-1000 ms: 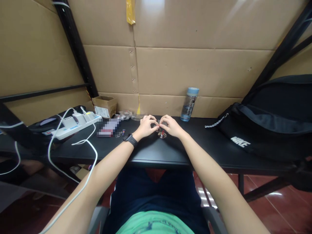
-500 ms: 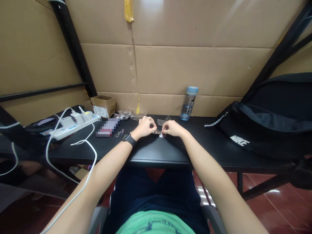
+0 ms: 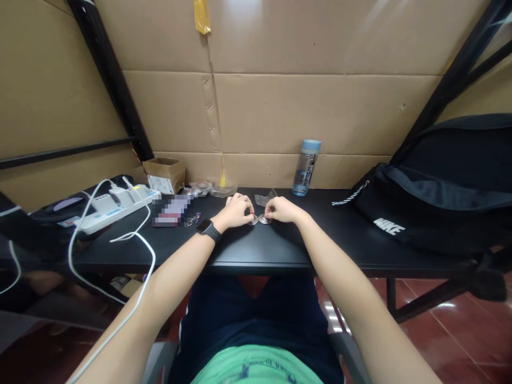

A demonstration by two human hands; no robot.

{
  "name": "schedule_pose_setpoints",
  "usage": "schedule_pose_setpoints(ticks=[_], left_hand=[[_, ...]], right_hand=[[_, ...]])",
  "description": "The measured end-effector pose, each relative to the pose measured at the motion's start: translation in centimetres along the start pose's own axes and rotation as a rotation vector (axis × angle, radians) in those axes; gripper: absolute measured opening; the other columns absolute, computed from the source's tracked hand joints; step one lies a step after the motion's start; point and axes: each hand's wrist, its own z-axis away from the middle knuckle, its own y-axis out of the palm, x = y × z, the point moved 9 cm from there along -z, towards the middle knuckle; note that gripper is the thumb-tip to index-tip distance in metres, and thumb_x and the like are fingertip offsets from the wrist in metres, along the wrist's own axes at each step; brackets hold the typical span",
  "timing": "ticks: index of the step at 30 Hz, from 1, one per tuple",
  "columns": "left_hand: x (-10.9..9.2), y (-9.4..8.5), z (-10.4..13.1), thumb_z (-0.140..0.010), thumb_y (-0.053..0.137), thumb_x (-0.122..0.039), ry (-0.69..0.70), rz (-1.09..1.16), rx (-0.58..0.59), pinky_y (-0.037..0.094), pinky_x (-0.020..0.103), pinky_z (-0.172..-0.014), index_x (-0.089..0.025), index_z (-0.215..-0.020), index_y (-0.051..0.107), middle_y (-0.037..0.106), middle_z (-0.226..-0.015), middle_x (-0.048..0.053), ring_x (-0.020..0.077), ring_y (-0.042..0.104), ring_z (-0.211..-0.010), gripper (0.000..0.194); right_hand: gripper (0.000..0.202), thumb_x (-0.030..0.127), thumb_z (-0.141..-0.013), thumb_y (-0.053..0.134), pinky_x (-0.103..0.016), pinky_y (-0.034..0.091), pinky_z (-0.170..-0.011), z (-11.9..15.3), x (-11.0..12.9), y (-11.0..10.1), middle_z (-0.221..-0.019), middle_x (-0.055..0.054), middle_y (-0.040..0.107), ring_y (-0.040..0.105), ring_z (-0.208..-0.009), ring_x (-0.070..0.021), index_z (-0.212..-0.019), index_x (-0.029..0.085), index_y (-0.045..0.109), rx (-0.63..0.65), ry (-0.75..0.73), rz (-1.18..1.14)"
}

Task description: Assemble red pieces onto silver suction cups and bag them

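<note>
Two small shiny round metal pieces, flat like discs, are side by side on the black table (image 3: 260,248); their exact kind is too small to make out. My left hand (image 3: 237,209), below a dark wristwatch (image 3: 208,229), pinches the left disc (image 3: 253,220) at its top. The right disc (image 3: 263,219) is in the closed fingertips of my right hand (image 3: 282,209). Just behind my hands lies a piece of clear plastic packaging (image 3: 262,200). Fingers partly hide both discs.
At the back stand a water bottle (image 3: 306,168) and an open cardboard box (image 3: 165,173) with plastic bags (image 3: 200,188) beside it. A power strip (image 3: 116,208) trails a white cable (image 3: 150,250) over my left arm. A black backpack (image 3: 432,197) sits on the right.
The two shiny pieces, close together and partly raised before, now sit lower and apart, one at each hand. The whole view has shifted slightly.
</note>
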Motion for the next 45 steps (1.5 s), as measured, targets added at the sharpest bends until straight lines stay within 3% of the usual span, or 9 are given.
schedule_pose_setpoints(ticks=[6, 10, 17, 23, 29, 34, 40, 45], left_hand=[[-0.3, 0.1, 0.0, -0.085, 0.066, -0.036, 0.060, -0.043, -0.012, 0.036, 0.047, -0.094, -0.024, -0.084, 0.075, 0.070, -0.109, 0.007, 0.0303, 0.050, -0.113, 0.015], [-0.4, -0.7, 0.0, -0.088, 0.069, -0.038, 0.089, -0.029, -0.077, 0.035, 0.045, -0.091, -0.027, -0.087, 0.077, 0.070, -0.109, 0.005, 0.0290, 0.050, -0.113, 0.014], [0.5, -2.7, 0.0, -0.089, 0.071, -0.040, -0.038, 0.089, -0.196, 0.033, 0.045, -0.095, -0.030, -0.091, 0.079, 0.077, -0.100, 0.003, 0.0266, 0.058, -0.106, 0.013], [1.0, -3.3, 0.2, -0.089, 0.067, -0.032, -0.084, 0.203, -0.237, 0.041, 0.036, -0.090, -0.027, -0.090, 0.076, 0.078, -0.095, -0.001, 0.0201, 0.068, -0.090, 0.010], [1.2, -2.8, 0.1, -0.086, 0.069, -0.031, -0.103, 0.290, -0.218, 0.046, 0.033, -0.089, -0.025, -0.088, 0.075, 0.079, -0.092, -0.001, 0.0197, 0.072, -0.090, 0.009], [1.6, -1.8, 0.0, -0.081, 0.074, -0.037, -0.131, 0.380, -0.155, 0.050, 0.031, -0.084, -0.025, -0.086, 0.077, 0.079, -0.089, 0.000, 0.0200, 0.073, -0.086, 0.013], [1.8, -1.0, -0.1, -0.080, 0.074, -0.036, -0.138, 0.321, -0.078, 0.049, 0.033, -0.089, -0.026, -0.087, 0.078, 0.080, -0.087, -0.001, 0.0197, 0.074, -0.085, 0.013], [1.8, -0.9, 0.0, -0.080, 0.075, -0.036, -0.155, 0.336, -0.079, 0.046, 0.038, -0.096, -0.026, -0.093, 0.073, 0.080, -0.088, -0.001, 0.0217, 0.074, -0.091, 0.017]], right_hand=[[0.009, 0.015, -0.080, 0.070, -0.022, 0.044, -0.067, 0.1, 0.0, -1.5, -0.076, -0.003, 0.077, 0.067, -0.070, -0.0152, -0.077, 0.018, 0.078, -0.131, -0.008, 0.040], [0.008, 0.018, -0.080, 0.071, -0.022, 0.043, -0.065, -0.1, -0.2, -1.1, -0.074, -0.002, 0.076, 0.065, -0.067, -0.0145, -0.077, 0.019, 0.078, -0.130, -0.015, 0.022], [0.009, 0.016, -0.082, 0.069, -0.024, 0.044, -0.066, 0.0, -1.2, -2.1, -0.076, -0.002, 0.076, 0.066, -0.071, -0.0151, -0.075, 0.019, 0.075, -0.224, 0.025, -0.014], [0.008, 0.023, -0.084, 0.069, -0.024, 0.048, -0.068, 0.1, -1.6, -2.7, -0.079, -0.003, 0.077, 0.070, -0.073, -0.0158, -0.081, 0.018, 0.073, -0.266, 0.040, -0.250], [0.010, 0.026, -0.083, 0.071, -0.025, 0.051, -0.073, -0.3, -1.1, -1.6, -0.083, -0.005, 0.078, 0.072, -0.079, -0.0176, -0.082, 0.017, 0.073, -0.229, -0.007, -0.403], [0.012, 0.028, -0.080, 0.073, -0.025, 0.051, -0.070, -0.6, -0.6, -0.6, -0.080, -0.005, 0.077, 0.071, -0.076, -0.0177, -0.081, 0.016, 0.074, -0.203, 0.011, -0.390], [0.013, 0.028, -0.080, 0.073, -0.024, 0.048, -0.068, -0.9, -0.4, 0.2, -0.078, -0.005, 0.077, 0.070, -0.073, -0.0164, -0.081, 0.016, 0.071, -0.179, -0.001, -0.334], [0.023, 0.026, -0.078, 0.076, -0.024, 0.049, -0.067, -0.7, -0.5, 0.2, -0.077, -0.003, 0.078, 0.070, -0.069, -0.0161, -0.097, 0.018, 0.067, -0.182, 0.019, -0.373]])
